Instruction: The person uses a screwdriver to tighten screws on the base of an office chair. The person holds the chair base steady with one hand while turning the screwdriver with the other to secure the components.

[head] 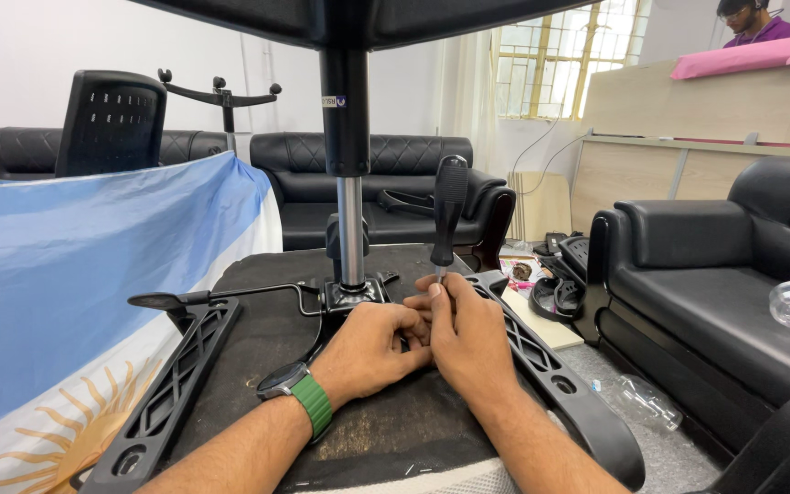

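Note:
An upturned office chair seat [267,329] lies in front of me, its dark fabric underside up. A gas-lift column [350,197] rises from the black mechanism plate [355,295] at its middle. A black armrest bracket lies along each side, the left one [171,389] and the right one [541,361]. My right hand [468,334] pinches the metal shaft of a black-handled screwdriver [448,212] that stands upright beside the plate. My left hand [368,348], with a green-strapped watch on its wrist, is curled against the right hand at the screwdriver's tip. What its fingers hold is hidden.
A blue and white flag [66,274] drapes on the left. Black sofas stand behind [395,178] and to the right [724,274]. Chair parts [555,293] and a clear plastic bottle [642,398] lie on the floor. Another person [752,20] sits behind a wooden counter, top right.

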